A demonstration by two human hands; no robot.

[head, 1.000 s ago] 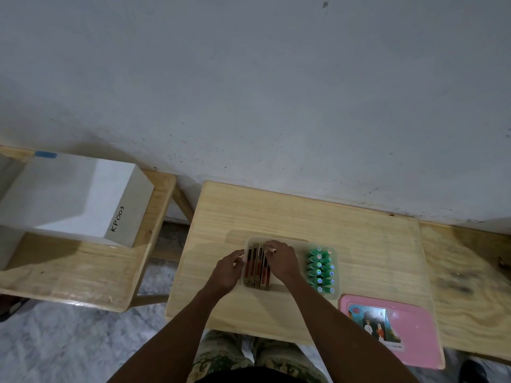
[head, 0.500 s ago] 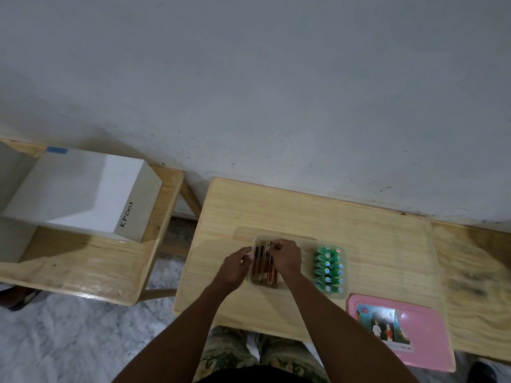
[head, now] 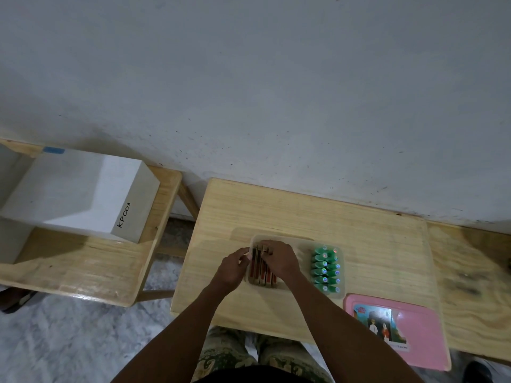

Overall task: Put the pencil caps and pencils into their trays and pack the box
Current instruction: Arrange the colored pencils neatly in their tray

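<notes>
A clear plastic tray [head: 301, 246] lies on the small wooden table [head: 304, 217]. Several red and brown pencils [head: 258, 268] lie side by side in its left part. Two rows of green pencil caps [head: 326, 269] fill its right part. My left hand [head: 232, 268] rests against the tray's left edge, its fingers curled beside the outer pencil. My right hand [head: 279, 259] lies over the pencils, and its fingertips pinch the far end of one. The pink box lid [head: 414, 335] with a picture sticker lies at the table's near right corner.
A white box marked KP003 [head: 80, 194] sits on a wooden bench [head: 83, 269] to the left, across a gap. Another wooden surface [head: 475, 286] adjoins the table on the right. A grey wall runs right behind the table.
Both hands stay at the pencils in the tray with only slight finger movement. The camera has shifted a little, so the scene sits slightly further right in the frame.
</notes>
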